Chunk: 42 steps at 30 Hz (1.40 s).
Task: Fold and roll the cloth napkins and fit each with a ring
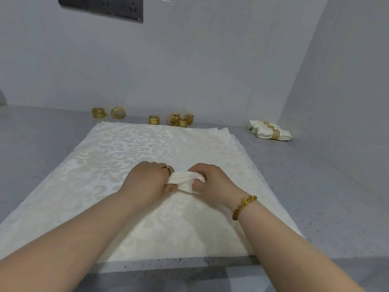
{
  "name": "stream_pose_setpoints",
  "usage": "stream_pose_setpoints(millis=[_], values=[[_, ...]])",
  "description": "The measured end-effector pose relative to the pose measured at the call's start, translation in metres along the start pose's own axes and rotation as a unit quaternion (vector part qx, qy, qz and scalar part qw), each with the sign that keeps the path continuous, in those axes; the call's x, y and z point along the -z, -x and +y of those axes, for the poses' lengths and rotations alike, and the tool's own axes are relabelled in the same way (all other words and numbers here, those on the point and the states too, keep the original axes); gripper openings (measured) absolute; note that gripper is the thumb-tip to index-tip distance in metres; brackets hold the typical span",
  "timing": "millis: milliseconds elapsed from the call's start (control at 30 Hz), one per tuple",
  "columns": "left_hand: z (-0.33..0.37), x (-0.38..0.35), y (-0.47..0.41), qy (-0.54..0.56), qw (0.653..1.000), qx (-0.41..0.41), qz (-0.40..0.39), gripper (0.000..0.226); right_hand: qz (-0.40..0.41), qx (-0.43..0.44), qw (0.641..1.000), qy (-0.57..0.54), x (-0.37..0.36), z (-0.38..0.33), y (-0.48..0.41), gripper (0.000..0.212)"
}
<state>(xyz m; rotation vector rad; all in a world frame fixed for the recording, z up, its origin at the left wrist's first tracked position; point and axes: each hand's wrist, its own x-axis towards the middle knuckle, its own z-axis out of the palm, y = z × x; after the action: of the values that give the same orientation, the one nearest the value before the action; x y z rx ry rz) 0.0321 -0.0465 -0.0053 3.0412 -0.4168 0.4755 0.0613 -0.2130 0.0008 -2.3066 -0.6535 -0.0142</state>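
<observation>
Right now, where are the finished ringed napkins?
Head view, far right of the counter: the two ringed napkins lie side by side near the right wall, right of the loose gold rings.

Cream rolled napkin [183, 182], gripped at each end by left hand [147, 182] and right hand [212, 183], over a stack of flat damask napkins [117, 157]. Perhaps seven gold rings [153, 120] loose at the far edge; two ringed rolls [271, 133] far right.

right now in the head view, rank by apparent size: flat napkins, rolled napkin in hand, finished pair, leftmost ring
1. flat napkins
2-3. finished pair and rolled napkin: look alike; the roll is nearer and partly covered by the left hand and right hand, so unranked
4. leftmost ring
</observation>
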Motion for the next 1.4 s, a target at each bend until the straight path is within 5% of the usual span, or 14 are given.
stream_pose_setpoints(millis=[167, 300, 400, 600, 800, 967, 1233, 1400], values=[[-0.021, 0.014, -0.015, 0.291, 0.947, 0.057, -0.124, 0.015, -0.02, -0.067, 0.961, -0.268, 0.02, 0.01, -0.008, 0.013], [-0.023, 0.016, -0.017, 0.439, 0.873, 0.081, -0.194, 0.028, 0.002, -0.073, 0.955, -0.288, 0.015, 0.014, -0.017, 0.013], [-0.02, 0.015, -0.021, 0.423, 0.87, 0.087, -0.238, 0.029, -0.013, -0.067, 0.959, -0.275, 0.014, 0.014, -0.026, 0.017], [-0.014, 0.011, -0.049, 0.418, 0.895, 0.115, -0.104, 0.03, -0.023, -0.035, 0.973, -0.228, 0.022, 0.001, -0.059, 0.008], [-0.042, -0.007, -0.066, 0.491, 0.846, 0.209, -0.002, 0.031, 0.004, -0.07, 0.967, -0.245, 0.019, 0.012, -0.102, 0.01], [-0.073, -0.025, -0.065, 0.59, 0.724, 0.34, 0.113, 0.031, 0.067, -0.11, 0.988, -0.084, 0.012, 0.052, -0.169, 0.025], [-0.087, -0.046, -0.075, 0.571, 0.723, 0.356, 0.159, 0.03, 0.096, -0.089, 0.987, 0.088, -0.011, 0.074, -0.281, 0.035], [-0.09, -0.048, -0.077, 0.551, 0.734, 0.365, 0.155, 0.031, 0.147, -0.058, 0.938, 0.308, -0.032, 0.076, -0.332, 0.027]])
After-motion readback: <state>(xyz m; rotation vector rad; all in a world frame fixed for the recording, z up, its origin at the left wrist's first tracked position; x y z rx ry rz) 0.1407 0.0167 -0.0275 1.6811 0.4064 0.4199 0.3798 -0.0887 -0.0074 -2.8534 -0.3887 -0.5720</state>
